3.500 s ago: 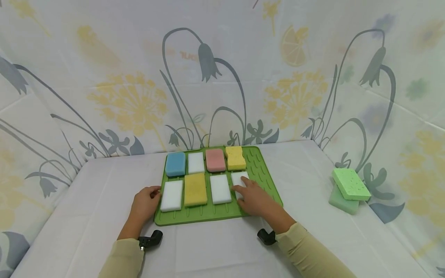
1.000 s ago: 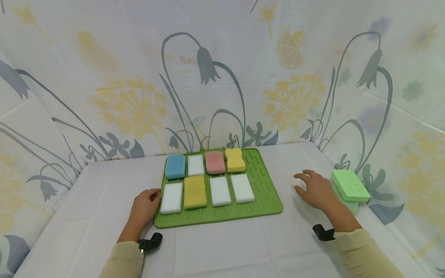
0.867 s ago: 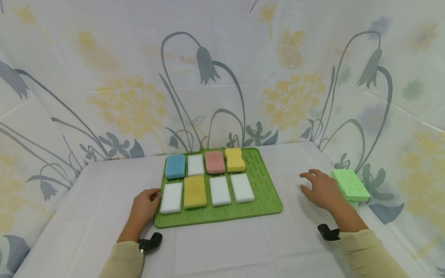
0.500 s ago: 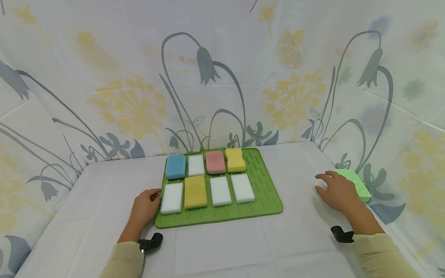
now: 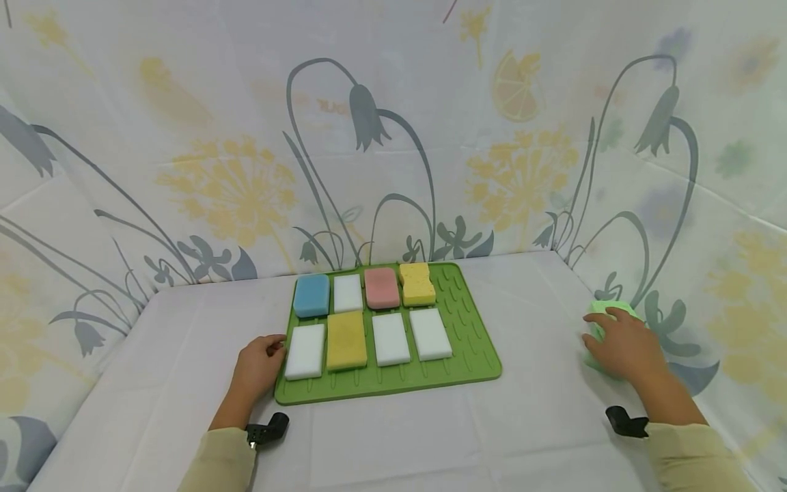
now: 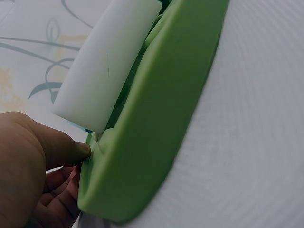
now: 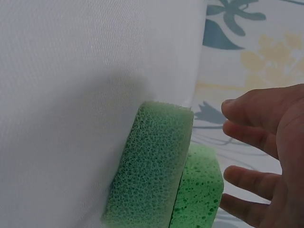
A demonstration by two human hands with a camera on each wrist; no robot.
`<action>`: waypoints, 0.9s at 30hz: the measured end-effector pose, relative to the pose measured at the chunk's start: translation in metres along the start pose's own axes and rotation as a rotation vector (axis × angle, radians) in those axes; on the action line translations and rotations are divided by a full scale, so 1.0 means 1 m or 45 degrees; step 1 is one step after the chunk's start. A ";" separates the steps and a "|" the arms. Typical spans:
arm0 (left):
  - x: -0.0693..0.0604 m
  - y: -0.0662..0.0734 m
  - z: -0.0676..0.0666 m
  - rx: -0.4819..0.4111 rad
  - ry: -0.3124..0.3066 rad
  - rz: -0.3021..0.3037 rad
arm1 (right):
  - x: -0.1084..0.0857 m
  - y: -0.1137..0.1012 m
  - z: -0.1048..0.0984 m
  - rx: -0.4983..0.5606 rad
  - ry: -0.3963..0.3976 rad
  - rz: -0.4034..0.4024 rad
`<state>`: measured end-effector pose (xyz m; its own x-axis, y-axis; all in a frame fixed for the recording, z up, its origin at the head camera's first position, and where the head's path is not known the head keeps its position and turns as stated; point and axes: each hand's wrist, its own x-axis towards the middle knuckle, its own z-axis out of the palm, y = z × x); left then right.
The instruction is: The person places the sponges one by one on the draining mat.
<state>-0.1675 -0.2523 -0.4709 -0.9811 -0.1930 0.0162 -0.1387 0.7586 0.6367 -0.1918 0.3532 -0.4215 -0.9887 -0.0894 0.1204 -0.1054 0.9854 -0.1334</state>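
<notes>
My left hand (image 5: 255, 369) is at the left edge of a green ridged mat (image 5: 473, 355); in the left wrist view its thumb and curled fingers pinch the mat's rim. Over at the right, my right hand (image 5: 627, 345) hovers with parted fingers above two stacked green sponges. The upper, bright green sponge (image 7: 197, 185) has speckled holes; beneath it lies a duller green, coarse-pored sponge (image 7: 149, 161). In the right wrist view a gap separates the fingertips from the stack. The hand hides most of both sponges in the head view.
Two rows of sponges lie on the mat: blue (image 5: 311, 296), pink (image 5: 382, 288), wavy yellow (image 5: 418, 284), plain yellow (image 5: 347, 340) and several white ones, such as the front-left white sponge (image 5: 305, 351). A patterned cloth wall (image 5: 393, 171) rises behind the white-covered table (image 5: 393, 444).
My right hand has left the front-right white sponge on the mat and moved right, over the green stack. My left hand has stayed at the mat's edge.
</notes>
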 end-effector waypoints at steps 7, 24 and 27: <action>0.000 0.000 0.000 0.006 0.005 0.003 | -0.006 0.005 -0.004 0.015 0.005 -0.025; -0.001 0.003 -0.001 0.021 0.003 0.002 | -0.008 0.020 -0.005 0.013 -0.095 -0.032; -0.001 0.003 -0.001 0.019 0.002 -0.001 | -0.007 0.022 -0.005 0.015 -0.104 -0.042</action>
<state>-0.1664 -0.2508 -0.4681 -0.9808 -0.1945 0.0174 -0.1411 0.7675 0.6254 -0.1864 0.3766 -0.4208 -0.9900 -0.1335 0.0445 -0.1386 0.9800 -0.1425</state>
